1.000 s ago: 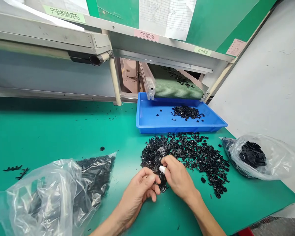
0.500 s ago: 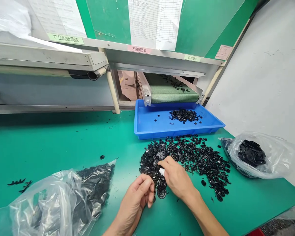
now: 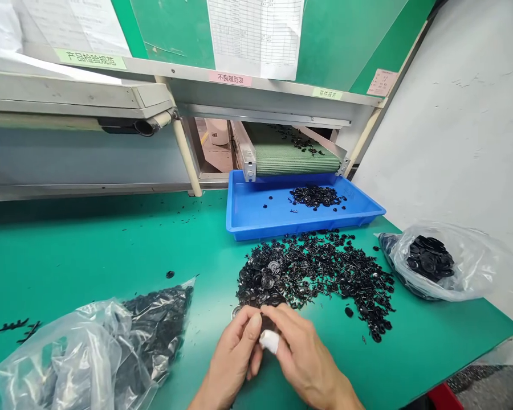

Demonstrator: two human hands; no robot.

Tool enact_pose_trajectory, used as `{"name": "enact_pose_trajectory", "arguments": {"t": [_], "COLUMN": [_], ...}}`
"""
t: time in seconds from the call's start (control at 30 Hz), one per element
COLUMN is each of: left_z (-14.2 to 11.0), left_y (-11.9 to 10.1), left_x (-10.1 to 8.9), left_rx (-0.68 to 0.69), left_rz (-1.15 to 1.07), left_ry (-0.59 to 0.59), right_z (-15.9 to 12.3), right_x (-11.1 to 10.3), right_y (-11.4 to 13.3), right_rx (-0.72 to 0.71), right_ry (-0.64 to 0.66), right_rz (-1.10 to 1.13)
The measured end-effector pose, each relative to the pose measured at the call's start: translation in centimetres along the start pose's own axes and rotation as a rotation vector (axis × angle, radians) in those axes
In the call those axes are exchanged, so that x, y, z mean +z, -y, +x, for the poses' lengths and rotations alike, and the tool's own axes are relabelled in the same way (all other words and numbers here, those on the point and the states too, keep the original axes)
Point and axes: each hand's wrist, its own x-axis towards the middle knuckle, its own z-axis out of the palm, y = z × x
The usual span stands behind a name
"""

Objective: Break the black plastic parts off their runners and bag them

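L hand (image 3: 232,356), R hand (image 3: 303,359), pinching blk part (image 3: 267,322)

- blue plastic tray (image 3: 303,226) w/ small heap of blk parts, right below conveyor end
- green mesh conveyor belt (image 3: 297,159), blk parts on top
- clear poly bag (image 3: 465,267) of blk discs, far R of bench
- 2nd clear poly bag (image 3: 81,364), full of blk parts, L of bench
- green bench mat (image 3: 68,256)
- printed sheet (image 3: 254,34) on green panel (image 3: 346,45) above conveyor

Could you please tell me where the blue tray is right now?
In the head view, the blue tray sits on the green bench, under the conveyor's end, just behind the heap of black parts.
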Motion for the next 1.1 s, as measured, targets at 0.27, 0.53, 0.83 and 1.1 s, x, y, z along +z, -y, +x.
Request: {"name": "enact_pose_trajectory", "arguments": {"t": [0.27,0.53,0.83,1.1], "left_z": [0.1,0.1,0.3,0.9], "left_y": [0.2,0.7,-0.8,-0.7], "left_x": [-0.3,-0.2,-0.6,-0.9], "left_rx": [-0.068,-0.047,-0.070,-0.117], "left_rz": [-0.024,-0.083,-0.416,-0.642], "left_ry": [0.065,0.039,0.074,0.040], "right_z": [-0.3,0.1,1.2,1.6], "right_x": [-0.5,0.9,-3.2,-2.2], "right_y": [-0.8,-1.0,-1.8,-2.7], "right_rx": [-0.054,-0.004,0.020,-0.022], "right_ry": [0.049,-0.148,0.037,-0.032], "right_rz": [-0.052,-0.002,-0.411,-0.508]}}
